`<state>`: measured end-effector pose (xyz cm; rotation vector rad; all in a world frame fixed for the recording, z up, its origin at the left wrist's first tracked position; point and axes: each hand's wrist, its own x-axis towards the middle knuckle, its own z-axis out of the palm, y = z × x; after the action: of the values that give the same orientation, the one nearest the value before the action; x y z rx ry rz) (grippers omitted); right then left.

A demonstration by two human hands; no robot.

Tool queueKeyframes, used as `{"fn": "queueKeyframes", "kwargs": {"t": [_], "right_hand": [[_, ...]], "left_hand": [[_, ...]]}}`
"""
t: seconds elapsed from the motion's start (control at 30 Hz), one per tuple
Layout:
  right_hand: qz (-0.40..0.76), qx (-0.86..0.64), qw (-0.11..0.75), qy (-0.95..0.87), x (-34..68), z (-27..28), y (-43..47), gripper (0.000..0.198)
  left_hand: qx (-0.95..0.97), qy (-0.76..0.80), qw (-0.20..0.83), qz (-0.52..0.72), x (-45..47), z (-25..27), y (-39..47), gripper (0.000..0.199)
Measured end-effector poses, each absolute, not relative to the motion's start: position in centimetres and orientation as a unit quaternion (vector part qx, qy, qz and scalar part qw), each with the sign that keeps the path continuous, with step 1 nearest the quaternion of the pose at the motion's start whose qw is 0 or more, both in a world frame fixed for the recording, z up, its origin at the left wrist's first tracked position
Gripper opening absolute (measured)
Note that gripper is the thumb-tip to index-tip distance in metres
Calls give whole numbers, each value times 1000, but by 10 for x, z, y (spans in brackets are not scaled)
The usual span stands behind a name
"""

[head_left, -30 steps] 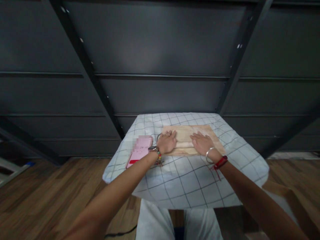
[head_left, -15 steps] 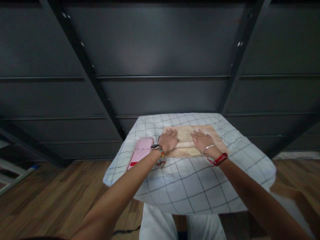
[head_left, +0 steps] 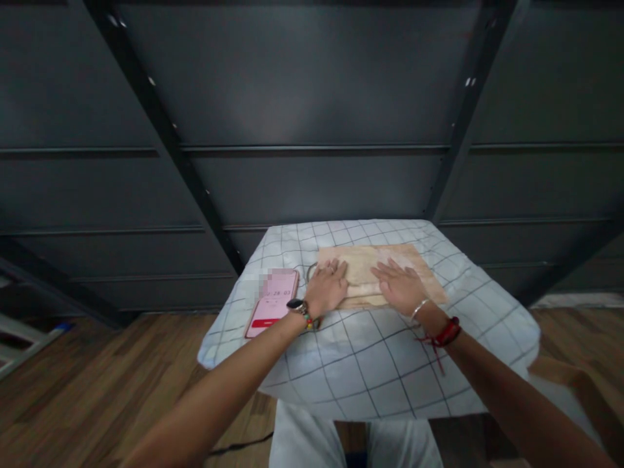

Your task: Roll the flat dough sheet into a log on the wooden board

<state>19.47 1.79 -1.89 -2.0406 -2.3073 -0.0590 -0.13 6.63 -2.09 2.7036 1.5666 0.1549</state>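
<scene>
A pale cylindrical roll [head_left: 361, 290], whose material I cannot make out, lies crosswise on a tan, wood-coloured board or mat [head_left: 363, 259]. My left hand [head_left: 329, 286] lies flat over the roll's left end, palm down with fingers stretched out. Over its right end rests my right hand [head_left: 400, 286], also flat, with the fingers a little spread. Both ends of the roll are hidden beneath the palms. A dark watch [head_left: 296, 305] and beads are on my left wrist, a silver bangle [head_left: 420, 309] and red bracelet [head_left: 446, 333] on my right.
A pink phone [head_left: 273, 305] showing a timer lies left of my left hand. A white checked cloth [head_left: 380, 364] covers the small table. Behind it stands a dark panelled metal wall [head_left: 312, 188]. My knees are under the near edge.
Both hands have slid a little towards me, and the roll beneath them has come nearer the board's front edge. The fingers stay flat. The phone's timer has advanced.
</scene>
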Motion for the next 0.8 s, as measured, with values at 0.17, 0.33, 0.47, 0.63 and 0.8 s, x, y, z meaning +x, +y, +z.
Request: {"fn": "queueKeyframes", "kwargs": {"t": [0.17, 0.33, 0.47, 0.63, 0.8], "right_hand": [[-8, -681, 21, -732, 193, -18, 25, 51], [-20, -665, 27, -746, 194, -19, 18, 51], [2, -677, 19, -735, 192, -15, 28, 52], [-6, -682, 29, -731, 191, -18, 27, 52], [-3, -666, 42, -745, 193, -17, 24, 52]], "left_hand": [[845, 532, 29, 40, 2, -19, 74, 54], [864, 501, 12, 52, 0, -22, 69, 52], [847, 528, 45, 42, 3, -17, 77, 53], [849, 525, 49, 37, 4, -16, 74, 54], [864, 501, 32, 46, 2, -19, 72, 54]]}}
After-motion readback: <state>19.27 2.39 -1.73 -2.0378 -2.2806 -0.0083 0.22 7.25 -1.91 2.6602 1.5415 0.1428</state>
